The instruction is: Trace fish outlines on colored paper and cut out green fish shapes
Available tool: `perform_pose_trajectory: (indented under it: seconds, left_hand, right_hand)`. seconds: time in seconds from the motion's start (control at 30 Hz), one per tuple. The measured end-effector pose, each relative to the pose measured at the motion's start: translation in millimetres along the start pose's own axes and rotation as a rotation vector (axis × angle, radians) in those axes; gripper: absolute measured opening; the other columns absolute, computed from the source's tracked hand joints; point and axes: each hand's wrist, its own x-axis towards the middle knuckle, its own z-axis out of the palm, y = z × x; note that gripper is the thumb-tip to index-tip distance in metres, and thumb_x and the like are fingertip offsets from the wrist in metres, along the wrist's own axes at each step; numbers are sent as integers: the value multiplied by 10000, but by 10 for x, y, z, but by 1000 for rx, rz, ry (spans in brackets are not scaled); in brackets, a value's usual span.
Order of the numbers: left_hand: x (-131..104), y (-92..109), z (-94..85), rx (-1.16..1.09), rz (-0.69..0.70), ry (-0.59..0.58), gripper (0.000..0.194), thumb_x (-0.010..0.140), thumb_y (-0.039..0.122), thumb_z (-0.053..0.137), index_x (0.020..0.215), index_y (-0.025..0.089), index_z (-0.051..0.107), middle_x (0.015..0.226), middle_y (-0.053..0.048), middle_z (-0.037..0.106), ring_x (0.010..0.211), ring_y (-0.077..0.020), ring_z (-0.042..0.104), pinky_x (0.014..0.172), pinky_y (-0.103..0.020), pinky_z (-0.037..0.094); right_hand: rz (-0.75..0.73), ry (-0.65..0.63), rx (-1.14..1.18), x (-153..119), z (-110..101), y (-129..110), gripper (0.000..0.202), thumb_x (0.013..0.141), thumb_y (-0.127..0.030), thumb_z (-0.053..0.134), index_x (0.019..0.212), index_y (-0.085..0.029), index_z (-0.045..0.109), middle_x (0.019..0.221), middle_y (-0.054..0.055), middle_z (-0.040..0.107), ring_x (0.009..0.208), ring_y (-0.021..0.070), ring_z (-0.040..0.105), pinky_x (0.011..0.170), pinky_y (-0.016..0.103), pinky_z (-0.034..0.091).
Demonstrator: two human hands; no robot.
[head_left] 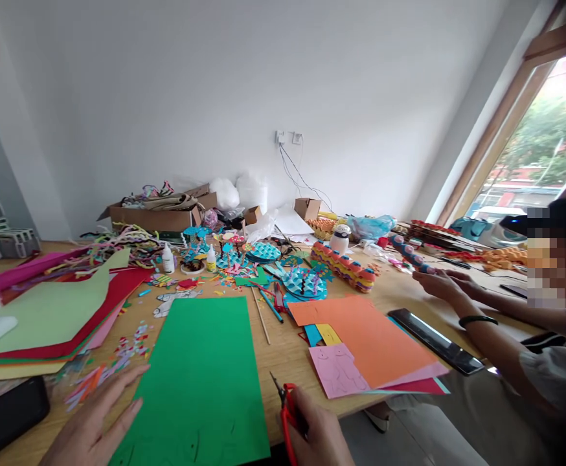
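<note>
A large green sheet of paper (205, 369) lies in front of me, with faint pencil marks near its lower edge. My left hand (96, 417) rests at the sheet's left edge, fingers apart and gripping nothing. In my right hand (315, 427) is a pair of red-handled scissors (287, 411), their dark blades pointing up and away, just right of the sheet. The fingers wrap round the handles. Beyond the green sheet lie a thin wooden stick (260, 316) and a blue pen (271, 306). To the right, a pink paper piece (337, 369) bears drawn outlines.
Orange paper (370, 336) and a black glossy case (436, 340) lie right; coloured sheets (45, 317) and a black phone (11, 411) left. Glue bottles (168, 259), paper crafts and a cardboard box (154, 217) stand farther back. Another person's hands (441, 285) hold a craft strip at right.
</note>
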Motion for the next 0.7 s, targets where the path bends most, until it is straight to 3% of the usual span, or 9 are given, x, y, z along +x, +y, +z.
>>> perform_pose_trajectory:
  seconds: [0.07, 0.13, 0.2, 0.37, 0.43, 0.5, 0.57, 0.63, 0.7]
  left_hand:
    - [-106, -218, -52, -156, -117, 97, 432, 645, 559, 636, 1023, 353, 602, 1220, 55, 564, 1216, -288, 399, 1056, -427, 243]
    - [-233, -334, -91, -351, -273, 93, 495, 628, 567, 648, 1063, 345, 567, 1267, 46, 528, 1236, -282, 375, 1040, -411, 284]
    - [-352, -325, -123, -493, -375, 65, 528, 643, 544, 649, 1109, 326, 534, 1289, 28, 512, 1241, -260, 375, 1026, -374, 319]
    - [-494, 132, -161, -656, -567, 27, 644, 565, 519, 721, 1123, 263, 527, 1304, -27, 498, 1229, -263, 394, 979, -346, 395]
    - [-499, 327, -171, -659, -630, 62, 722, 437, 539, 773, 1057, 234, 565, 1281, -55, 519, 1208, -291, 412, 914, -345, 452]
    - [-508, 432, -182, -636, -617, 90, 698, 426, 518, 789, 1024, 225, 581, 1235, -47, 558, 1168, -265, 449, 843, -291, 485]
    - [-544, 441, -189, -617, -610, 95, 604, 453, 514, 783, 950, 220, 606, 1047, -26, 658, 1003, -226, 556, 722, -243, 505]
    - [-616, 394, -181, -615, -638, -37, 478, 499, 547, 749, 807, 205, 624, 744, -6, 682, 719, -183, 602, 564, -221, 479]
    - [-711, 346, -150, -618, -651, -324, 431, 592, 604, 662, 714, 192, 620, 586, -3, 629, 548, -148, 557, 481, -219, 425]
  right_hand:
    - [31, 31, -21, -52, -9, 83, 167, 751, -322, 436, 638, -207, 389, 581, 4, 535, 540, 127, 455, 513, 207, 319]
    - [66, 29, -31, -97, -39, 141, 198, 750, -367, 452, 638, -210, 409, 563, 2, 541, 525, 128, 451, 506, 206, 323]
    - [102, -3, -30, -133, -74, 169, 217, 740, -400, 480, 642, -213, 426, 552, -6, 542, 514, 126, 441, 496, 203, 323]
    - [187, -4, 27, -198, -40, 131, 239, 713, -406, 517, 607, -213, 426, 503, -33, 493, 485, 108, 395, 470, 201, 306]
    - [207, 11, 111, -214, 36, 100, 234, 703, -397, 525, 599, -208, 435, 488, -40, 475, 473, 103, 403, 449, 195, 301]
    - [224, 8, 208, -218, 119, 74, 222, 691, -390, 536, 603, -203, 456, 484, -45, 472, 453, 97, 417, 427, 189, 302]
    - [252, -12, 276, -209, 184, 48, 210, 666, -376, 561, 603, -200, 464, 471, -54, 460, 429, 92, 417, 411, 187, 300]
    - [284, -15, 310, -193, 216, 10, 202, 636, -349, 579, 591, -202, 448, 458, -63, 439, 421, 90, 406, 405, 185, 294]
    - [302, -16, 320, -179, 216, -51, 191, 609, -319, 579, 585, -205, 429, 458, -69, 419, 432, 89, 389, 412, 185, 287]
